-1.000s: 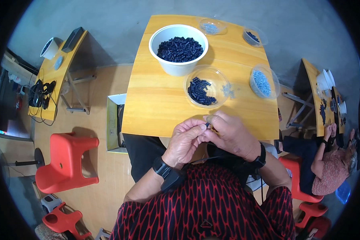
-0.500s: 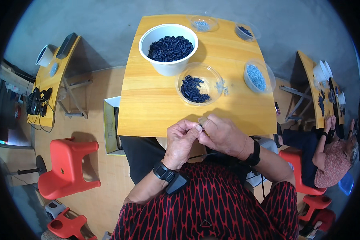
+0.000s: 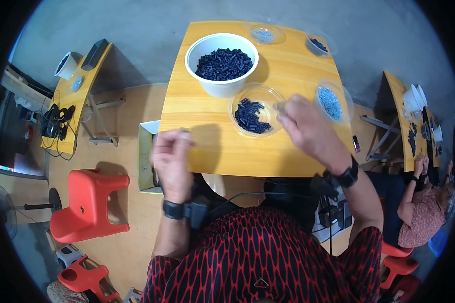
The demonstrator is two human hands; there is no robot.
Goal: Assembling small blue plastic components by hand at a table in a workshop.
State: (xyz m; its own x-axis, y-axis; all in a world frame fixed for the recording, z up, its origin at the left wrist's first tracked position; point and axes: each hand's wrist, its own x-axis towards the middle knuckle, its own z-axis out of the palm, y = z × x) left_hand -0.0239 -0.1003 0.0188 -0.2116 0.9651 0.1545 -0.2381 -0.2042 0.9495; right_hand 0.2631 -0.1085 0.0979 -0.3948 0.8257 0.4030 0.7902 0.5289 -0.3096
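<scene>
My right hand (image 3: 306,123) reaches over the table at the right rim of a shallow clear dish (image 3: 274,129), its fingertips pinched; what is between them, if anything, is too small to make out. Inside that dish are short dark blue tubes (image 3: 249,116). Over the table's front left edge, my left hand (image 3: 172,156) is raised with curled fingers and thumb together, slightly blurred; whatever it may hold cannot be made out. Behind the dish, a white tub (image 3: 220,90) is filled with similar dark tubes (image 3: 225,64).
A clear tub of small silvery-blue pieces (image 3: 330,103) stands at the table's right. Two small clear containers (image 3: 263,36) (image 3: 317,45) sit at the back. A red chair (image 3: 88,207) stands on the left; at the right, another person (image 3: 424,212) works at a table.
My hands, formerly together at the table's front edge, have parted. The left went left; the right moved forward and right to the dish's side. The whole view has shifted slightly.
</scene>
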